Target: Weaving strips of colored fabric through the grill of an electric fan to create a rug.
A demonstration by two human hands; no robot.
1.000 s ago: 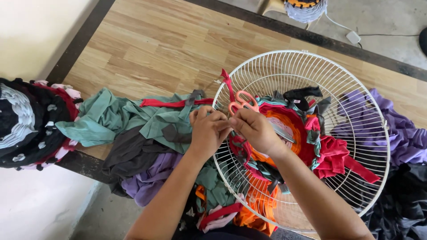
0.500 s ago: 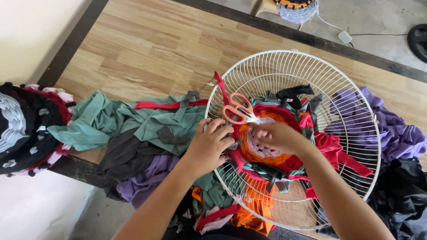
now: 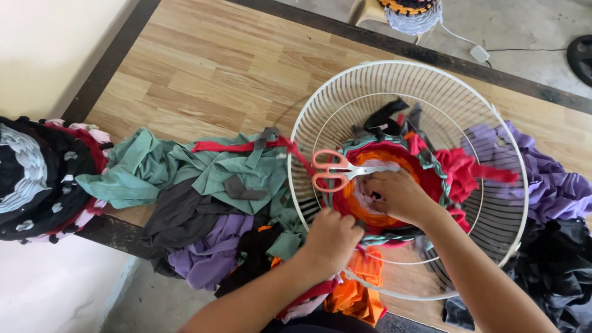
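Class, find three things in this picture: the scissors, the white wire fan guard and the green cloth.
scissors [image 3: 330, 172], head view, on the pink handle loops.
white wire fan guard [image 3: 394, 77], head view, on the far part of its ribbed wall.
green cloth [image 3: 154, 169], head view, on the folded middle of the fabric.

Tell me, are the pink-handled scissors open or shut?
Shut: the scissors lie on the woven rug with handle loops together and blades closed.

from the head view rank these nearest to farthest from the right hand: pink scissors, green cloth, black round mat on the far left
1. pink scissors: just left of the right hand, inside the white fan guard, almost touching the fingers.
2. green cloth: on the table, left of the guard.
3. black round mat: at the far left edge.
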